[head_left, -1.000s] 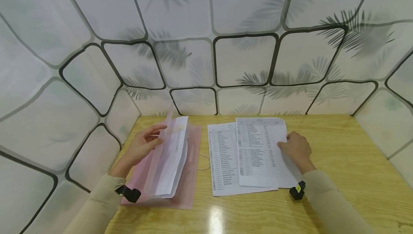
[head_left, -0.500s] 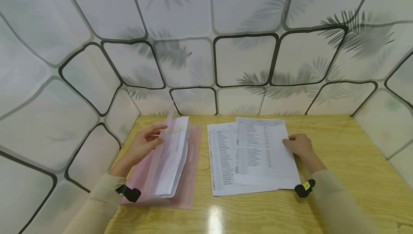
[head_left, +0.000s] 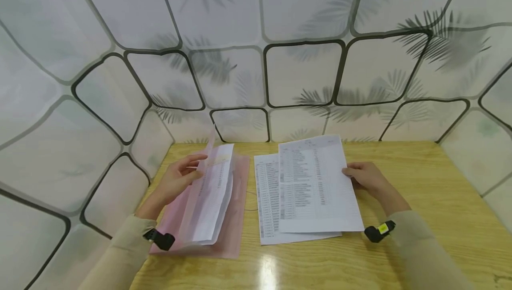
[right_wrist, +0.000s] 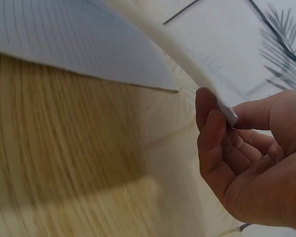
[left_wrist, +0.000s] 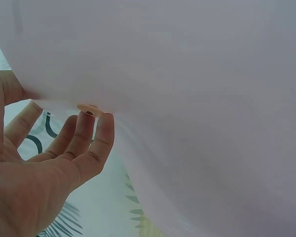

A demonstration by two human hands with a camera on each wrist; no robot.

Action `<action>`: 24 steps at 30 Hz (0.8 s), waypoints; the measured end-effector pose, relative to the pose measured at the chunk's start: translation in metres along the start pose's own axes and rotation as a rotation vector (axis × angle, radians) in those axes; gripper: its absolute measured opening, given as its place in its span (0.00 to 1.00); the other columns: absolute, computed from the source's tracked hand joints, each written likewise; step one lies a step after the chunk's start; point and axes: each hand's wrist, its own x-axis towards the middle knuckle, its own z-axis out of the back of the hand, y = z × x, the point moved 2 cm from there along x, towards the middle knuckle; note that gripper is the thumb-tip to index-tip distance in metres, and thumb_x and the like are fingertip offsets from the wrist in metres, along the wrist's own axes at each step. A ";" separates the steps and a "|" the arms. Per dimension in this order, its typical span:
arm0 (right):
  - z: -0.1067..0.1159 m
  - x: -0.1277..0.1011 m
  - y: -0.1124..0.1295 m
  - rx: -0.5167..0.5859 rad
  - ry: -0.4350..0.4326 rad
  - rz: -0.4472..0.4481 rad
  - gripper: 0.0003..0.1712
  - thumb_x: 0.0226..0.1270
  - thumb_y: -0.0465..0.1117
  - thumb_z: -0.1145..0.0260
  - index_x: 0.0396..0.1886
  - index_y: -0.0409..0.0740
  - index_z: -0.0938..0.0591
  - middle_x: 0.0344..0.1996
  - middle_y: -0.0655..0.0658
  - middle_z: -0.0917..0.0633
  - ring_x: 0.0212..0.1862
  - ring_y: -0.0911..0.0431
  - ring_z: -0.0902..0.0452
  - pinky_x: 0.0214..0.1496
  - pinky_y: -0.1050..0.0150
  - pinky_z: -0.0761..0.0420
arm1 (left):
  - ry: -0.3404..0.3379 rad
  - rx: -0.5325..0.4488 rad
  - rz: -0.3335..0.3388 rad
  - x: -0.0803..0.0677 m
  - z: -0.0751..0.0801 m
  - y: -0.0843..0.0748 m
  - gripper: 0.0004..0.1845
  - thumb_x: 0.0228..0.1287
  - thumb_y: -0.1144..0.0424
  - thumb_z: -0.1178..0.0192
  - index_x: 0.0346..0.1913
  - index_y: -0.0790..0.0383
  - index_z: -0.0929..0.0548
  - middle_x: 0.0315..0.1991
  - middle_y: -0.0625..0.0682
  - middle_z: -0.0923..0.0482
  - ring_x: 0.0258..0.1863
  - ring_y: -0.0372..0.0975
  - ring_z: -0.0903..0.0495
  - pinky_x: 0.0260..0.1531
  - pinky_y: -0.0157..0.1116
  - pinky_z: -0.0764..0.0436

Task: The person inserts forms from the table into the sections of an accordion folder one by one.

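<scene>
On the left lies a pink translucent plastic folder, with printed sheets inside it. My left hand holds its raised cover by the edge; in the left wrist view the cover fills most of the frame, with a small orange button by the fingertips. My right hand pinches the right edge of some printed sheets between thumb and fingers, tilted up over the table. Another printed sheet lies partly hidden under them. The right wrist view shows the pinched edge as several layers thick.
The wooden table meets patterned wall panels at its back and left. A thin string lies between the folder and the sheets. Black wrist cameras sit at both cuffs.
My right hand shifted its hold to the sheets' right edge, then lifted them and drew them leftward over the lower sheet. The left hand and the folder stayed still.
</scene>
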 end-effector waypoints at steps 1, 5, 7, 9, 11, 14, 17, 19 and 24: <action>-0.001 0.000 0.002 0.012 0.004 0.001 0.35 0.81 0.43 0.41 0.73 0.19 0.33 0.44 0.42 0.11 0.38 0.64 0.15 0.42 0.65 0.14 | -0.001 -0.005 -0.001 0.000 0.000 0.000 0.24 0.73 0.69 0.38 0.70 0.65 0.23 0.65 0.72 0.23 0.56 0.56 0.17 0.40 0.37 0.19; -0.008 -0.002 0.011 0.058 0.027 0.001 0.35 0.82 0.43 0.41 0.74 0.20 0.34 0.39 0.50 0.11 0.38 0.64 0.15 0.42 0.65 0.14 | -0.004 -0.027 -0.005 0.000 0.000 -0.002 0.24 0.72 0.69 0.37 0.70 0.66 0.23 0.63 0.72 0.22 0.54 0.52 0.17 0.39 0.36 0.20; -0.012 -0.002 0.015 0.075 0.032 0.001 0.35 0.82 0.43 0.40 0.74 0.20 0.34 0.39 0.51 0.12 0.37 0.63 0.15 0.41 0.65 0.14 | -0.004 -0.029 -0.005 0.000 0.000 -0.003 0.24 0.72 0.69 0.37 0.70 0.67 0.23 0.63 0.73 0.22 0.53 0.52 0.17 0.39 0.36 0.20; -0.016 -0.003 0.017 0.095 0.039 0.007 0.35 0.82 0.42 0.40 0.74 0.19 0.34 0.40 0.49 0.11 0.37 0.63 0.15 0.41 0.65 0.14 | -0.005 -0.020 -0.004 0.000 0.000 -0.003 0.24 0.72 0.69 0.37 0.70 0.66 0.23 0.63 0.73 0.22 0.53 0.51 0.17 0.39 0.36 0.20; -0.020 -0.002 0.018 0.110 0.043 0.015 0.34 0.81 0.41 0.41 0.74 0.19 0.34 0.41 0.48 0.11 0.37 0.63 0.14 0.41 0.65 0.14 | -0.005 -0.010 -0.003 0.000 0.000 -0.002 0.24 0.73 0.69 0.37 0.70 0.65 0.23 0.63 0.73 0.22 0.54 0.52 0.17 0.40 0.36 0.20; -0.026 0.000 0.019 0.132 0.047 0.021 0.33 0.81 0.40 0.40 0.73 0.18 0.33 0.41 0.47 0.11 0.36 0.63 0.14 0.40 0.65 0.14 | -0.003 0.003 -0.002 0.000 0.001 -0.001 0.25 0.73 0.68 0.38 0.70 0.65 0.23 0.64 0.72 0.22 0.56 0.56 0.17 0.41 0.37 0.19; -0.033 0.003 0.018 0.144 0.053 0.029 0.32 0.81 0.40 0.40 0.72 0.18 0.32 0.40 0.48 0.11 0.36 0.63 0.15 0.39 0.65 0.14 | -0.001 0.012 0.000 0.000 0.002 -0.001 0.25 0.74 0.68 0.38 0.71 0.64 0.23 0.66 0.72 0.23 0.58 0.59 0.18 0.43 0.38 0.19; -0.038 0.006 0.019 0.151 0.057 0.036 0.32 0.81 0.39 0.40 0.72 0.19 0.31 0.40 0.47 0.11 0.36 0.63 0.15 0.39 0.65 0.14 | 0.001 0.015 0.000 0.000 0.002 -0.001 0.25 0.74 0.68 0.38 0.71 0.64 0.23 0.67 0.72 0.24 0.59 0.61 0.19 0.43 0.38 0.19; -0.052 0.010 0.025 0.156 0.069 0.055 0.31 0.81 0.39 0.40 0.72 0.19 0.31 0.46 0.40 0.12 0.37 0.62 0.15 0.39 0.64 0.14 | 0.001 0.017 0.003 0.000 0.001 -0.002 0.25 0.74 0.68 0.38 0.71 0.64 0.23 0.67 0.73 0.24 0.59 0.61 0.19 0.42 0.39 0.19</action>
